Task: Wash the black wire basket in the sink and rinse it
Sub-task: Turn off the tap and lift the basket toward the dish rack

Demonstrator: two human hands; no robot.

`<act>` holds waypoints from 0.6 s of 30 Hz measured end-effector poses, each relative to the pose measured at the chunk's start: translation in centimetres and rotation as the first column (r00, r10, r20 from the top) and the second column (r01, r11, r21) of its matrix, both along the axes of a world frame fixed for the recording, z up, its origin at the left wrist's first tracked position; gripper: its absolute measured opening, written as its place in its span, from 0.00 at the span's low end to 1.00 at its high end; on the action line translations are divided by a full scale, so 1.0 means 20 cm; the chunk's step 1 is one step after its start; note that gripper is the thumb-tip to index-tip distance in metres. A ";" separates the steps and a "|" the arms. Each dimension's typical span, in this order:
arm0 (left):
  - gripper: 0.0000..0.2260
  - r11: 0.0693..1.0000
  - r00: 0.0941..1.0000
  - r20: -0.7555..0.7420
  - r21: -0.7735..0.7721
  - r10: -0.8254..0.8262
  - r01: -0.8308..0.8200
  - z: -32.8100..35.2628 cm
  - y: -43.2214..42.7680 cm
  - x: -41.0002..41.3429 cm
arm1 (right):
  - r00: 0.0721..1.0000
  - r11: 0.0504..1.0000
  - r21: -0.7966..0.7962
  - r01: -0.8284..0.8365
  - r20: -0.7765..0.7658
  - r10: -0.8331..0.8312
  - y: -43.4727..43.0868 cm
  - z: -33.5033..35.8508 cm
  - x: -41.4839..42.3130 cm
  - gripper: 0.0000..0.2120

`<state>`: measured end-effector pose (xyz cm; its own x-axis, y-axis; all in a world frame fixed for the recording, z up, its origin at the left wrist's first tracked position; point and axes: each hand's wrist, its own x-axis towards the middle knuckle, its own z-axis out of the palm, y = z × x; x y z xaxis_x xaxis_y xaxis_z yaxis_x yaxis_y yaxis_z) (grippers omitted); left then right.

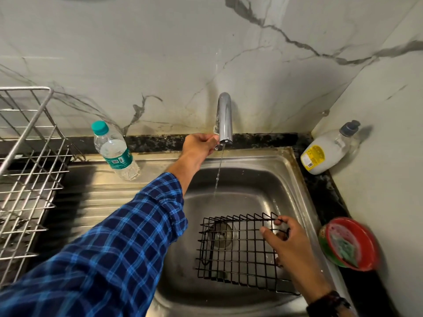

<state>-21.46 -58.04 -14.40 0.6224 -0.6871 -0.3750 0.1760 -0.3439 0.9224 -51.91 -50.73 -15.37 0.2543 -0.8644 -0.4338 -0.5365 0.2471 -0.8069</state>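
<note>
The black wire basket (pixel 235 248) lies tilted in the steel sink (pixel 283 177), over the drain. My right hand (pixel 286 241) grips its right rim. My left hand (pixel 201 144), in a blue checked sleeve, reaches to the chrome tap (pixel 224 117) and pinches the small lever at its spout. A thin stream of water (pixel 218 172) runs from the spout into the basin, behind the basket and not onto it.
A plastic water bottle (pixel 114 151) stands on the drainboard at the left. A steel dish rack (pixel 27 170) fills the far left. A soap dispenser (pixel 329 149) sits in the right corner. A red bowl with a green scrub pad (pixel 350 244) sits on the right counter.
</note>
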 end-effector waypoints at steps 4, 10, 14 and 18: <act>0.05 0.994 0.974 0.202 0.055 -0.104 0.094 0.01 -0.02 0.00 | 0.999 1.000 -0.006 -0.008 0.035 0.009 -0.03 0.00 0.03 0.14; 0.04 0.976 0.871 0.444 0.147 -0.208 0.158 0.06 0.02 -0.03 | 0.997 1.000 -0.008 -0.021 0.069 0.021 -0.04 0.01 0.05 0.13; 0.17 0.973 0.887 0.401 0.101 -0.231 0.207 0.03 0.17 -0.06 | 0.998 0.999 -0.016 -0.043 0.054 0.043 -0.04 0.03 0.06 0.14; 0.20 0.975 0.905 0.372 0.152 -0.206 0.159 -0.08 0.47 -0.14 | 0.997 0.999 -0.014 -0.050 0.066 0.051 -0.03 0.01 0.04 0.15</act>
